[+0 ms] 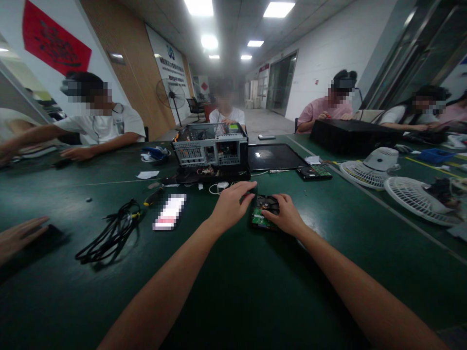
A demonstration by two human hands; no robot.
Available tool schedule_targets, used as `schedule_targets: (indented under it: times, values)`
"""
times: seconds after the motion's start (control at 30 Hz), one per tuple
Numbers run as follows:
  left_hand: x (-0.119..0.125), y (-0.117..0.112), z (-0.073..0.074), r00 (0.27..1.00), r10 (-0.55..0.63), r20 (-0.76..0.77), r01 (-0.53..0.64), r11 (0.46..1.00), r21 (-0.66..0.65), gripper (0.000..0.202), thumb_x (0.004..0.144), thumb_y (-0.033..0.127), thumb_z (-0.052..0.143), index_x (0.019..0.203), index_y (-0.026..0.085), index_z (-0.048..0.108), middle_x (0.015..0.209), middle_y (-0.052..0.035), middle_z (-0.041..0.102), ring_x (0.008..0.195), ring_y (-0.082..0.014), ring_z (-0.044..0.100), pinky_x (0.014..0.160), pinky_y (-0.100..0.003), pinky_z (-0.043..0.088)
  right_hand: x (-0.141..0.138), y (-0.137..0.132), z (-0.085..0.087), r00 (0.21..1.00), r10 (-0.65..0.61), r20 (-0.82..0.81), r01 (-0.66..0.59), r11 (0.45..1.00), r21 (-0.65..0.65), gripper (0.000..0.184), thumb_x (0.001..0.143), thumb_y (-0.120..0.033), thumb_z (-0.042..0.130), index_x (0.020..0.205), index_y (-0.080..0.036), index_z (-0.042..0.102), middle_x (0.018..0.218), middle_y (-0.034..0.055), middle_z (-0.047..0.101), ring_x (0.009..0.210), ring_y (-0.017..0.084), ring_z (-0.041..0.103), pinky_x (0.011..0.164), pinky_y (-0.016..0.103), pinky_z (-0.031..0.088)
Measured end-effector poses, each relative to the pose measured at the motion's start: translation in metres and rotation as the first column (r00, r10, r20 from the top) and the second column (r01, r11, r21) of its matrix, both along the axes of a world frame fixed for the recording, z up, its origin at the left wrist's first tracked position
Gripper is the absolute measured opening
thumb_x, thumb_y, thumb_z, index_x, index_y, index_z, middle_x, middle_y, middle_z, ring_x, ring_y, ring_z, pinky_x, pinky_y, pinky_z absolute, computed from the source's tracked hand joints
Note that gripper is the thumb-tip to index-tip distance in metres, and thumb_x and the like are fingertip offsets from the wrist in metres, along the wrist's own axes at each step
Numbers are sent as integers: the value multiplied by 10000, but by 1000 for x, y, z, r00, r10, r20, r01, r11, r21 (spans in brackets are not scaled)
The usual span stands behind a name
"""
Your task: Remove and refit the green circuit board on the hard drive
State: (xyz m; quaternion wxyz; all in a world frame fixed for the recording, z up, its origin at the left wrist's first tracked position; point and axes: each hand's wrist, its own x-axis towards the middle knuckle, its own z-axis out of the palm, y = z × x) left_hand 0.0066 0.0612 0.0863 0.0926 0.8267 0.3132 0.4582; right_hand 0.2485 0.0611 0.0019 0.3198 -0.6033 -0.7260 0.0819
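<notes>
A hard drive [263, 214] lies circuit-board side up on the green table [233, 282], its green board showing near me. My left hand [230, 206] rests beside its left edge, fingers stretched forward over the table and the drive's far corner. My right hand [287, 214] lies on the drive's right side, fingers curled and pinched at a spot on its top; what they pinch is too small to make out. Just behind stands an open computer case [211, 148] with its side panel [274, 156] flat next to it.
A second drive [314, 172] lies at the right behind. Two fan grilles [368, 170] [419, 199] sit far right. A black cable bundle [113, 233], a screwdriver [153, 197] and a small packet [170, 212] lie left. Other people sit around; someone's hand [18, 236] rests at the left edge.
</notes>
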Motion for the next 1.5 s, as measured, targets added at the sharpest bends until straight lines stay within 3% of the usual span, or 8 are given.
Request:
schedule_targets:
  times: [0.23,0.37,0.53,0.8,1.03,1.3,1.5]
  values:
    - [2,0,0,995,53,88,-55,998,27,241,904,266,735,1144,255,717,1078,-52,644,953,-180,656,848,-354,607,-1,-4,1,999,34,23,-33,999,-28,671,851,-519,680,1411,-202,492,1373,161,442,1334,316,497,1139,450,416]
    - [0,1,2,998,43,54,-45,998,34,220,940,206,676,1151,260,710,1082,-48,665,985,-187,661,903,-380,585,1,-3,2,999,31,21,-30,997,-65,730,829,-548,700,1428,-202,467,1409,159,408,1325,310,510,1137,437,419]
    - [0,1,3,1000,5,29,-6,1000,23,261,972,146,598,1202,244,672,1189,-46,697,1112,-203,662,1004,-421,558,3,-1,2,1000,21,-2,-21,998,-65,725,816,-543,719,1403,-186,487,1351,159,475,1268,299,553,1101,430,446]
    - [3,1,-5,994,12,110,-5,998,-61,299,884,303,761,1152,224,655,1104,-44,710,965,-197,690,881,-395,617,5,3,-2,998,55,-27,-55,998,-32,666,838,-508,707,1382,-177,514,1326,154,565,1254,292,562,1087,441,447]
    - [5,-3,-2,992,20,128,-13,998,-56,197,910,205,710,1099,225,657,1146,-57,586,1038,-187,631,836,-317,623,7,5,-3,986,151,-64,-152,988,-7,655,855,-501,698,1395,-187,499,1375,148,566,1281,283,552,1106,441,434]
    - [1,1,-1,1000,30,7,-30,999,-19,281,941,123,632,1196,241,635,1217,-46,682,1037,-201,681,969,-421,579,8,5,-3,977,188,-100,-193,980,-44,684,870,-502,687,1428,-172,468,1426,163,549,1330,288,530,1127,444,428]
    - [5,-1,-4,996,17,91,-12,999,-52,267,897,223,737,1139,218,625,1218,-52,691,1034,-194,689,898,-377,611,7,6,-3,975,187,-120,-194,980,-47,675,872,-497,692,1424,-174,475,1417,166,559,1322,297,538,1116,461,441]
